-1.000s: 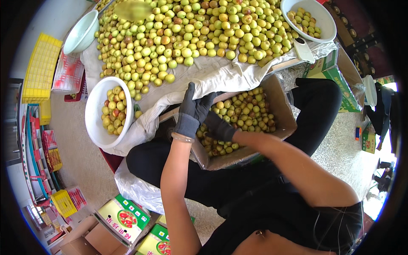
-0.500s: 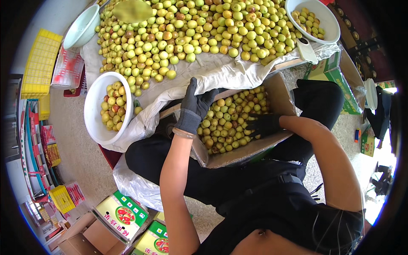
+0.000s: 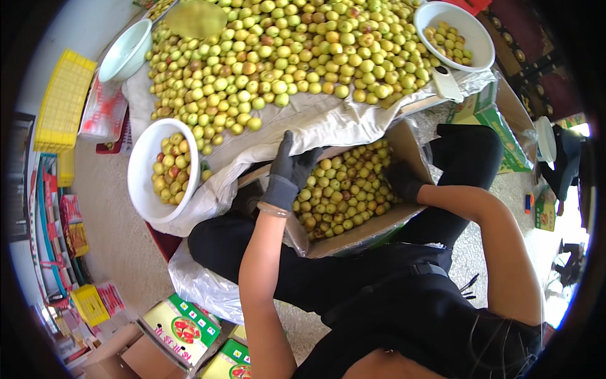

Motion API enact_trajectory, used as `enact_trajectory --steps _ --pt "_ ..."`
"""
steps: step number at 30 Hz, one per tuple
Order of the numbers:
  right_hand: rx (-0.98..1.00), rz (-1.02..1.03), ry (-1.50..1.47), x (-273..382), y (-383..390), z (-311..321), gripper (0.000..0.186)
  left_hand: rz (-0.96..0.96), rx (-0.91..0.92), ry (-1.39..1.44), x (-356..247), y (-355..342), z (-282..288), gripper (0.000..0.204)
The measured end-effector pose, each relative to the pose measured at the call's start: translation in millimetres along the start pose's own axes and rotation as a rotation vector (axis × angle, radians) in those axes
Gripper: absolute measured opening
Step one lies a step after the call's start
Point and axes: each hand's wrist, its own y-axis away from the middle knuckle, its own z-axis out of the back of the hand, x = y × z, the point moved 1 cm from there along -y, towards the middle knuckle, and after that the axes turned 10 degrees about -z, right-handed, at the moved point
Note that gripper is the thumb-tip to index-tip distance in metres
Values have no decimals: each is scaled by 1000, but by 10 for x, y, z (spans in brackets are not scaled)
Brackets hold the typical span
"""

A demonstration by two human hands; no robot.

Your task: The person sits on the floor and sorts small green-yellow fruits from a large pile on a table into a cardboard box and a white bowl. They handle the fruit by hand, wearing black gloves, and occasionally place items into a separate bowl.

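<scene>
An open cardboard box (image 3: 409, 146) stands between my knees, and jujubes (image 3: 344, 186), yellow-green with brownish blushes, fill much of it. At the box's left end my left hand (image 3: 291, 167), in a dark grey glove, lies over the rim. Its fingers are stretched out and hold nothing. My right hand (image 3: 402, 181), also gloved, is down inside the box's right end, against the jujubes near the wall. Its fingers look extended, though dark and partly hard to make out, and no fruit shows in them.
A big heap of jujubes (image 3: 284, 57) covers the cloth-lined table (image 3: 328, 123) ahead. White basins (image 3: 140, 167) (image 3: 483, 47) of jujubes sit at its left and right. Printed cartons (image 3: 183, 328) lie lower left, yellow crates (image 3: 66, 101) at far left.
My right hand has moved right across the jujubes toward the box's right wall, its spread fingers drawing closer together. My left hand stays at the rim. The whole view has shifted slightly.
</scene>
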Motion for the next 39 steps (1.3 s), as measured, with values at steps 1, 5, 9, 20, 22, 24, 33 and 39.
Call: enact_trajectory --steps 1,5,9,20,22,24,33,39 --pt "126 8 74 86 3 104 31 19 -43 -27 2 6 28 55" --pt "-12 -30 -139 634 -219 581 36 97 -51 31 -55 6 22 54" --pt "-356 277 -323 1152 -493 430 33 42 -75 -27 -75 21 46 51" --pt "215 501 -689 2204 -234 260 35 68 -65 -34 -21 -1 103 45" --pt "84 254 -409 1914 -416 358 39 64 -77 -7 -39 29 117 44" --pt "-137 11 -535 1483 -541 527 51 17 -75 1 -72 90 106 46" --pt "-473 477 -831 750 -74 1827 17 54 -268 -243 297 136 269 46" --pt "-1135 -231 -1425 -473 -1409 2464 32 115 -236 -124 547 162 217 43"
